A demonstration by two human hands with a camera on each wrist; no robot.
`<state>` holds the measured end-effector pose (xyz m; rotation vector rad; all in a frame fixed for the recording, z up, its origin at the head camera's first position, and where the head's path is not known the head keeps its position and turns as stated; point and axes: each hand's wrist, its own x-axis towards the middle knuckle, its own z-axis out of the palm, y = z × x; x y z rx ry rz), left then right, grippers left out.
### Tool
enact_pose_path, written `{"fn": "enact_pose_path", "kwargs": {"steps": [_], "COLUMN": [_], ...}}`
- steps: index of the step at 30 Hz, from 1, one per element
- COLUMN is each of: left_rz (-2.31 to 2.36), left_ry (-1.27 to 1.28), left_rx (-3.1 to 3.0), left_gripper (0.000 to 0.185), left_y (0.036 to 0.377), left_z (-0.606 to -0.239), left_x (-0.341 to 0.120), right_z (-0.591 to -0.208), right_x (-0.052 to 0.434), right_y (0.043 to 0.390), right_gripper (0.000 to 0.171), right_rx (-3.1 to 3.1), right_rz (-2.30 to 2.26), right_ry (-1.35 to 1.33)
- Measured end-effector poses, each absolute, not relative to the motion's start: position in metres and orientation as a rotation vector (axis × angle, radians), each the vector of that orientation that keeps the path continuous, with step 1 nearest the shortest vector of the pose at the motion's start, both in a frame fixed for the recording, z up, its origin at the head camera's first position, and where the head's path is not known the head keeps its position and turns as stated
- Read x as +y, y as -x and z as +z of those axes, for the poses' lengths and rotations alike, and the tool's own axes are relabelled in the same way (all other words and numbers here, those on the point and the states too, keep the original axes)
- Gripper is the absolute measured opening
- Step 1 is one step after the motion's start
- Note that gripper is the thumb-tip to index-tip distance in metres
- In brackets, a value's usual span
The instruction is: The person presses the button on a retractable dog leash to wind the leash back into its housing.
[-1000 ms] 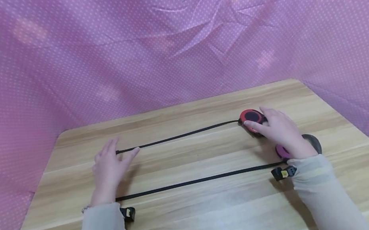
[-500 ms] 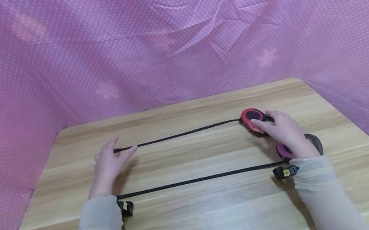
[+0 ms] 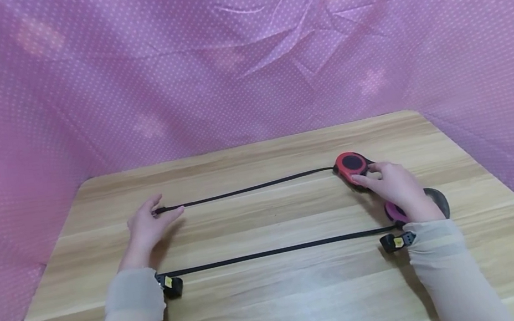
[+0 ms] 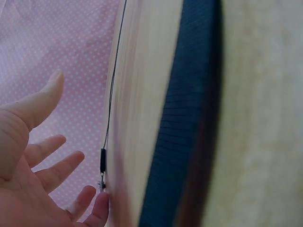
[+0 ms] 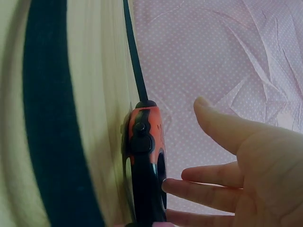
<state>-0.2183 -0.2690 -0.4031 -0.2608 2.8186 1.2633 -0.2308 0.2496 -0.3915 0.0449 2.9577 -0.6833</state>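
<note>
Head view: a wood-grain table (image 3: pixel 279 303), smooth and striped in pale and tan bands, stands before a wrinkled pink cloth with white dots (image 3: pixel 241 62). On it lies a rounded red-and-black reel (image 3: pixel 351 164) with a thin flat black strap (image 3: pixel 246 189) drawn out leftward in a nearly straight line. The left hand (image 3: pixel 147 229), fingers loosely extended, meets the strap's free end at its fingertips; whether it pinches the end cannot be told here. The right hand (image 3: pixel 394 186) rests its relaxed fingers against the near side of the reel. Nearer the person, a second black strap (image 3: pixel 276 250) runs parallel to the first, from a black clip with a yellow mark (image 3: pixel 169 284) at the left sleeve to a purple-and-grey reel (image 3: pixel 418 205) partly hidden under the right wrist; another black clip (image 3: pixel 397 240) lies just beside that sleeve. Left wrist view: the left hand (image 4: pixel 38 165) is spread, fingers apart and straight, one fingertip touching the small metal tip of the thin strap (image 4: pixel 110 94) at the table edge; a broad dark woven band (image 4: pixel 182 123) fills the foreground. Right wrist view: the right hand (image 5: pixel 236 165) is open, fingers slightly apart, one fingertip touching the moulded red-and-black reel (image 5: pixel 144 161), from which the strap (image 5: pixel 135 56) leaves upward.
</note>
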Motion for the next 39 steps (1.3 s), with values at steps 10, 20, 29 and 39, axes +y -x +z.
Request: {"fn": "enact_pose_path", "kwargs": {"steps": [10,20,29,39], "left_rz": [1.482,1.595,1.625,1.556], "left_ry": [0.339,0.426,0.624,0.571], "left_rx": [2.63,2.566,2.608,2.621], "left_gripper": [0.087,0.074,0.056,0.055], "left_y": [0.216,0.218,0.212,0.207], "left_z": [-0.41,-0.417,-0.422,-0.423], "left_x": [-0.275,-0.28,-0.288,-0.294], "right_z": [-0.396,-0.408,-0.414,-0.419], "right_x": [0.25,0.249,0.248,0.251], "right_y": [0.231,0.231,0.231,0.231], "right_gripper": [0.087,0.063,0.066,0.059], "right_rx": [2.97,3.022,3.068,3.073], "right_rz": [-0.646,-0.546,-0.568,-0.594], "right_ry": [-0.025,0.104,0.141,0.143]}}
